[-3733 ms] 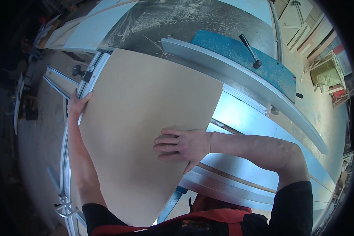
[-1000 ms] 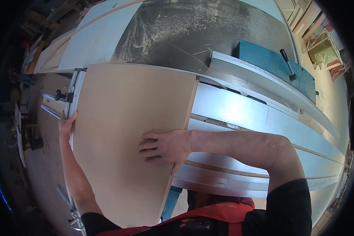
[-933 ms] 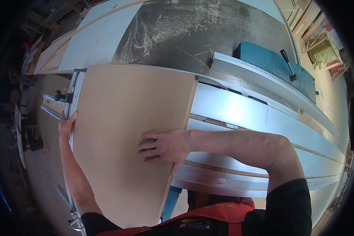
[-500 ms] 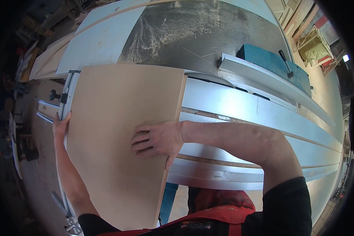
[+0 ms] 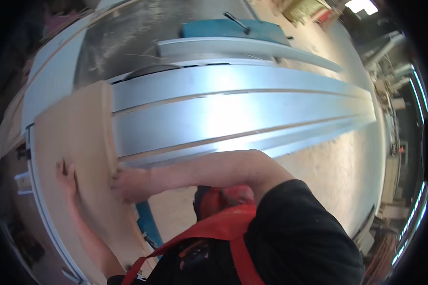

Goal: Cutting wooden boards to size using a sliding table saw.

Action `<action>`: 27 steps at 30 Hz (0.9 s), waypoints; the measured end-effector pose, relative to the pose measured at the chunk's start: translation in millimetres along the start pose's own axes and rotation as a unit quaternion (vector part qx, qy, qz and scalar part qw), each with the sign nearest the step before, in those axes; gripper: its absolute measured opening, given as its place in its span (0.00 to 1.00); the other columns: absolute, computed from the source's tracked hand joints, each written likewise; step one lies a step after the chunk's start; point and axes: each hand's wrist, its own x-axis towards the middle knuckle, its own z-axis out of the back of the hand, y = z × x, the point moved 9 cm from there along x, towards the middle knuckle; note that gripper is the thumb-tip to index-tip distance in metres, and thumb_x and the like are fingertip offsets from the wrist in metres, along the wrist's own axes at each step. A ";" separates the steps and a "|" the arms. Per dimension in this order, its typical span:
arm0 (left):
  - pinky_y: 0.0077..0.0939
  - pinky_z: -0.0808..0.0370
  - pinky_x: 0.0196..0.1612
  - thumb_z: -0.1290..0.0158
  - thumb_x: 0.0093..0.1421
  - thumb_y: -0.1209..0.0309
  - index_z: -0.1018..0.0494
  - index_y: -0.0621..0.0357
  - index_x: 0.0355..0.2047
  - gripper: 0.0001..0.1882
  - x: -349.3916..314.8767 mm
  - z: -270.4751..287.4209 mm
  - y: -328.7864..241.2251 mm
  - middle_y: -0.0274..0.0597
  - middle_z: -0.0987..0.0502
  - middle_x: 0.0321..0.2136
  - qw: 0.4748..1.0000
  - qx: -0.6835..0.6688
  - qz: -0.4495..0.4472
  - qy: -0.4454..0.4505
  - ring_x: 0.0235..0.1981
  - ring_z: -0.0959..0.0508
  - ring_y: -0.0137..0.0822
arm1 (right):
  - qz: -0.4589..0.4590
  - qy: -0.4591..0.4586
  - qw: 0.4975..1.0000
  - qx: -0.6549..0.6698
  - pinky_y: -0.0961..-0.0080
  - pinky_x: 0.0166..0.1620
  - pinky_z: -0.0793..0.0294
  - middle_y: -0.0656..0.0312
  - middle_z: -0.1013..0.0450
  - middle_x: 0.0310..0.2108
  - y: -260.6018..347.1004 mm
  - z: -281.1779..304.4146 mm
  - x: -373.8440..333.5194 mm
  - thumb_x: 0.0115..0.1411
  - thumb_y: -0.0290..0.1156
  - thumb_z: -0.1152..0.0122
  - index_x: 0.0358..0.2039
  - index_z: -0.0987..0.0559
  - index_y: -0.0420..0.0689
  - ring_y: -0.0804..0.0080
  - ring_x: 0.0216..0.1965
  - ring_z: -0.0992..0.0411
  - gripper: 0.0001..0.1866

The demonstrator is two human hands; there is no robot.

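A large tan wooden board (image 5: pixel 81 128) lies on the left part of a sliding table saw. My left hand (image 5: pixel 66 178) rests on the board's face toward its left side, thumb and finger apart. At the board's right edge is my right hand (image 5: pixel 131 184), closed around that edge; its fingers are smeared by motion. Beyond the board's far right corner the curved saw blade (image 5: pixel 152 71) rises from the table, with the ribbed silver sliding table (image 5: pixel 176 118) stretching to the right.
A silver rip fence (image 5: pixel 214 48) stands past the blade, beside a teal housing (image 5: pixel 233 31) with a black lever. The dark saw top (image 5: pixel 114 42) carries scattered sawdust. Along the board's left side runs a metal rail (image 5: pixel 43 199). Shelving and stacked material line the right.
The view has swung right. My left hand has come off the rail at the board's left edge onto its face. My right hand has slid from the face to the right edge.
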 end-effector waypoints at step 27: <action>0.33 0.31 0.63 0.46 0.66 0.73 0.28 0.71 0.60 0.23 -448.0 -225.8 -355.4 0.56 0.23 0.57 0.953 -0.212 0.189 0.104 0.56 0.23 0.43 | -0.791 -0.416 0.302 0.332 0.68 0.27 0.22 0.51 0.20 0.32 -56.6 -280.2 -1129.7 0.67 0.36 0.48 0.41 0.20 0.30 0.64 0.26 0.19 0.19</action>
